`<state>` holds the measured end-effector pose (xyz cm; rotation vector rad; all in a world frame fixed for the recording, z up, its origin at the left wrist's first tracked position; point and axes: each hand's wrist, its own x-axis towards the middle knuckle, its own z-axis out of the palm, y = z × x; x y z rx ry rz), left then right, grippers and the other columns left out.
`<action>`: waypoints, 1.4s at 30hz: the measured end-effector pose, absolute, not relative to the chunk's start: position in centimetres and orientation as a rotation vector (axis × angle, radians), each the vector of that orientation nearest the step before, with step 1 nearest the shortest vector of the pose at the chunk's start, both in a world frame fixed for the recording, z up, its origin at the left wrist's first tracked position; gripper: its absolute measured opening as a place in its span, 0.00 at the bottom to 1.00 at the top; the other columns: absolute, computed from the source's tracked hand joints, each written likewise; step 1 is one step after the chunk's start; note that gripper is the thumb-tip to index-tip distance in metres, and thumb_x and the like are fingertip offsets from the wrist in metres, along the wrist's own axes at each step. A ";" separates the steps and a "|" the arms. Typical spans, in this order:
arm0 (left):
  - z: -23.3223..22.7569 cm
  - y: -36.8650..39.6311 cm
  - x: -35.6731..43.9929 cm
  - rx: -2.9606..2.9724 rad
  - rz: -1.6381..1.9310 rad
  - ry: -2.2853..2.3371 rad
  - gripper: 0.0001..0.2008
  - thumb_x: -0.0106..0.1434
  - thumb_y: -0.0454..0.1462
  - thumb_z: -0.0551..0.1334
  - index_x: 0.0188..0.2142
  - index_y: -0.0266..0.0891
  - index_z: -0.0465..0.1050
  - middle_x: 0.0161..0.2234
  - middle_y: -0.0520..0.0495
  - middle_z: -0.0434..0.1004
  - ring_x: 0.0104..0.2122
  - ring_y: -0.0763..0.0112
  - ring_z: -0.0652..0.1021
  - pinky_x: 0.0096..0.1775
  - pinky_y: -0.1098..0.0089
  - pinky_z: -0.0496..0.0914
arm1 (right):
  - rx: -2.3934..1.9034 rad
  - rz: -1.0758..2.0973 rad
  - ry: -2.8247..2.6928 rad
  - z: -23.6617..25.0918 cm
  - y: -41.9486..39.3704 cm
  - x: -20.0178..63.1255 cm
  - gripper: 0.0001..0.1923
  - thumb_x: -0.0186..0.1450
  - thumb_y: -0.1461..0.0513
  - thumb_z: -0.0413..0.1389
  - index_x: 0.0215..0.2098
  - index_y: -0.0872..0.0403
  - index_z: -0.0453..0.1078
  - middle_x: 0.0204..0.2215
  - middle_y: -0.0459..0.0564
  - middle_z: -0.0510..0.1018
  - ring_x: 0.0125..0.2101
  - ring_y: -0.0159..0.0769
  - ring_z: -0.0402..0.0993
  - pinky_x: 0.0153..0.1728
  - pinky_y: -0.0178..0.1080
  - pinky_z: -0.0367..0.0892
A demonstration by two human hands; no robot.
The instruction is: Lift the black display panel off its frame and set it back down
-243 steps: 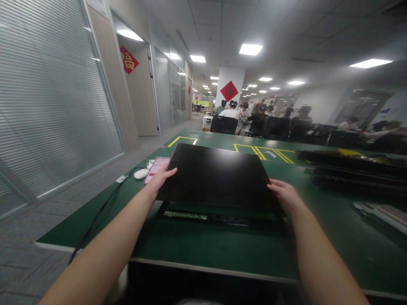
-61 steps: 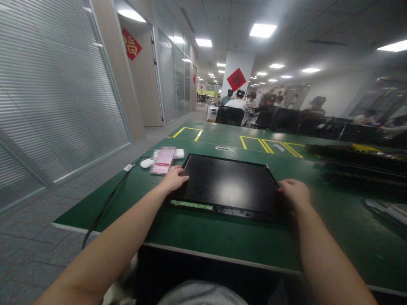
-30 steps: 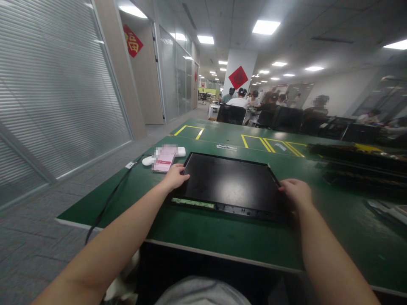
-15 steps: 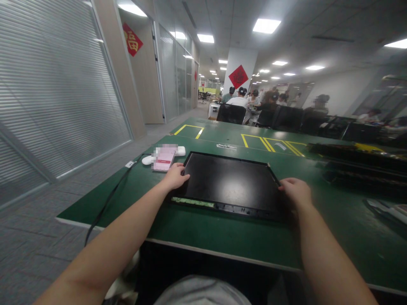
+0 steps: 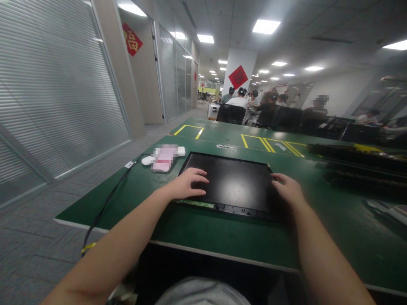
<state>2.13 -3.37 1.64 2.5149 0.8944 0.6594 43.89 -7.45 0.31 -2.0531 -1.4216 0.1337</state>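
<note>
Head view. A black display panel lies flat on the green table, directly ahead of the person and between both forearms. The left hand rests on the panel's near left portion, fingers spread and laid flat on the glossy face, closed on nothing. The right hand sits at the panel's right edge, fingers loosely curled over the rim; whether they hook under it cannot be told.

Handling, as a judgement: the panel looks thin, rigid and broad, moderately light for its size, with a smooth face likely slippery under bare skin and prone to marking. It reads as fragile; flexing or point pressure on the face would be the risk. The sound places to take hold are the two side edges, opposite one another, under each hand, clear of the near edge.

Appearance: a dark rectangular slab with a ceiling-light reflection near its middle. Just toward the person from the left hand, a narrow green circuit strip runs along the near edge, continuing as a black bar.

Beyond the left hand lie a pink phone and a white mouse. Well right of the right hand, dark stacked frames occupy the table.
</note>
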 end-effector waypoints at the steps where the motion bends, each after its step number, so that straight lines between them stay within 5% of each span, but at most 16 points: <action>1: 1.7 -3.6 2.3 2.517 0.640 0.866 0.18 0.57 0.45 0.70 0.47 0.47 0.81 0.58 0.42 0.72 0.59 0.52 0.69 0.60 0.54 0.61 | -2.023 0.159 -1.487 0.2 -7.4 43.5 0.22 0.58 0.60 0.56 0.50 0.50 0.78 0.49 0.51 0.81 0.48 0.44 0.76 0.52 0.42 0.67; 8: 1.6 -4.0 2.7 2.493 0.551 0.750 0.15 0.56 0.46 0.72 0.43 0.48 0.83 0.55 0.43 0.74 0.56 0.53 0.72 0.58 0.56 0.64 | -1.921 0.197 -1.701 -1.0 -7.2 42.7 0.22 0.59 0.60 0.57 0.52 0.48 0.77 0.56 0.48 0.76 0.59 0.44 0.69 0.61 0.44 0.61; 42: 1.8 -4.6 3.6 2.719 0.562 0.775 0.13 0.57 0.40 0.71 0.42 0.45 0.81 0.53 0.47 0.74 0.45 0.63 0.79 0.48 0.67 0.71 | -2.123 0.179 -1.874 -0.3 -7.2 42.5 0.22 0.63 0.61 0.55 0.55 0.53 0.77 0.58 0.51 0.73 0.58 0.47 0.70 0.60 0.43 0.64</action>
